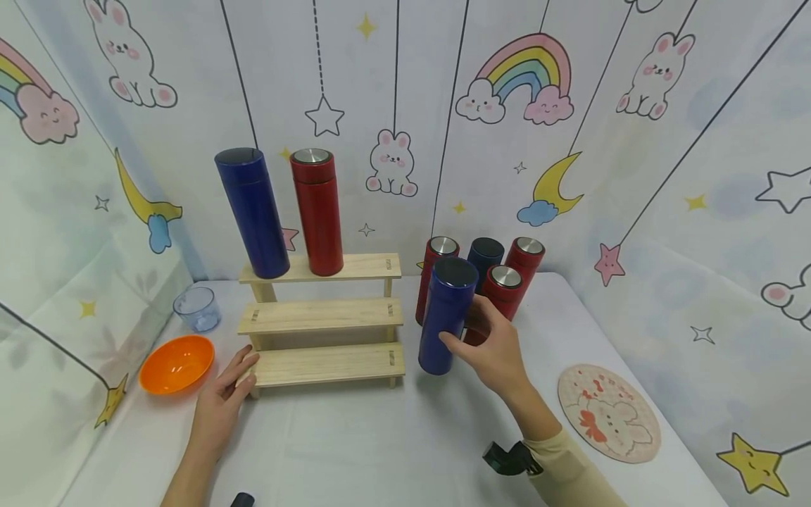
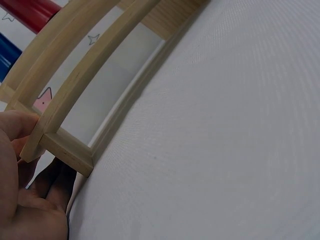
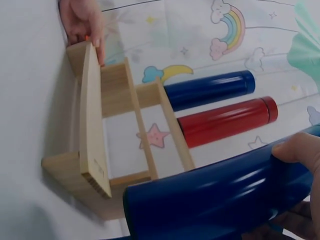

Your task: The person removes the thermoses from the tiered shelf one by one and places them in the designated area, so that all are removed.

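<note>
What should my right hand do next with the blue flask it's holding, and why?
Probably carry the held flask left to the top step, beside the red flask there: bare wood shows right of it, a blue flask stands left of it, and your left hand grips the rack.

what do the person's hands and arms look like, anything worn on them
The right hand is ungloved, with a beige sleeve and a black device near the cuff. The left hand is ungloved too; no sleeve shows on the left forearm.
</note>
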A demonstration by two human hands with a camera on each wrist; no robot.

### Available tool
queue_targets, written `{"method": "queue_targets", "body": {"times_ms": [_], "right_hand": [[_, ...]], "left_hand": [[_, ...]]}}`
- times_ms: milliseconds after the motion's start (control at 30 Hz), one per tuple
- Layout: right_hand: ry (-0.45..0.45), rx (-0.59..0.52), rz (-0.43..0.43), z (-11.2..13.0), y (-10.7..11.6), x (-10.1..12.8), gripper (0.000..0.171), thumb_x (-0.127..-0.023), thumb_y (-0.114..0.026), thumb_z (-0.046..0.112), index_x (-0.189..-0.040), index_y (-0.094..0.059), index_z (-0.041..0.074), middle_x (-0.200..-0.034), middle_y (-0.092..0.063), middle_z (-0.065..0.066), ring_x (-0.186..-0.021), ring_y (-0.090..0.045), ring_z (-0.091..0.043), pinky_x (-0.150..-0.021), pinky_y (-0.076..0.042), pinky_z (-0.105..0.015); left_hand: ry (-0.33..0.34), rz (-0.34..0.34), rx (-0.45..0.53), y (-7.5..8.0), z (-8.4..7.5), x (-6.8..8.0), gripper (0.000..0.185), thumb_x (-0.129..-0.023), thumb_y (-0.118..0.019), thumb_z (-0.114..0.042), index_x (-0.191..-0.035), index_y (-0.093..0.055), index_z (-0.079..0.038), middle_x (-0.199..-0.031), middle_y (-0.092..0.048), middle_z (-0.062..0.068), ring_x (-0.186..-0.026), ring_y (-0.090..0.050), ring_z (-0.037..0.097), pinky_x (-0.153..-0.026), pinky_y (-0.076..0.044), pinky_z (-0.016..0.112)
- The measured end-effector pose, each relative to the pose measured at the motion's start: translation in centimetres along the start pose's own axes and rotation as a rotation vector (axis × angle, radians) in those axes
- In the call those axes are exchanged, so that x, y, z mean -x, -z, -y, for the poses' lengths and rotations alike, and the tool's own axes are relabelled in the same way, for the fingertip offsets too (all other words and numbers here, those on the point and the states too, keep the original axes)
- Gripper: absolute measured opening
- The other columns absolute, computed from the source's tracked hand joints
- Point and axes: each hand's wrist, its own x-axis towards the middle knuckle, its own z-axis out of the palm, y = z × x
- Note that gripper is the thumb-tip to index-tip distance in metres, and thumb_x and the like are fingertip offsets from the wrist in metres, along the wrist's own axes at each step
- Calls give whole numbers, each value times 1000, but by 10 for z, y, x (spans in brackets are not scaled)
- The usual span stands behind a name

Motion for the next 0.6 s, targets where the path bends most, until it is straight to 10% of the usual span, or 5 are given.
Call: {"method": "queue_targets", "body": {"times_ms": [600], "right_hand": [[27,24,-57,-13,20,12,67,-88,-91,9,-147,-61,6,-137,-71,-12,-119,-72,-32,-102,-58,-56]], "left_hand": [[-17,-8,25,-1,2,0,41,-112,-64,-15,-151,-63,-2,-166,-48,14,-156,-36,8,-107,-35,4]]}}
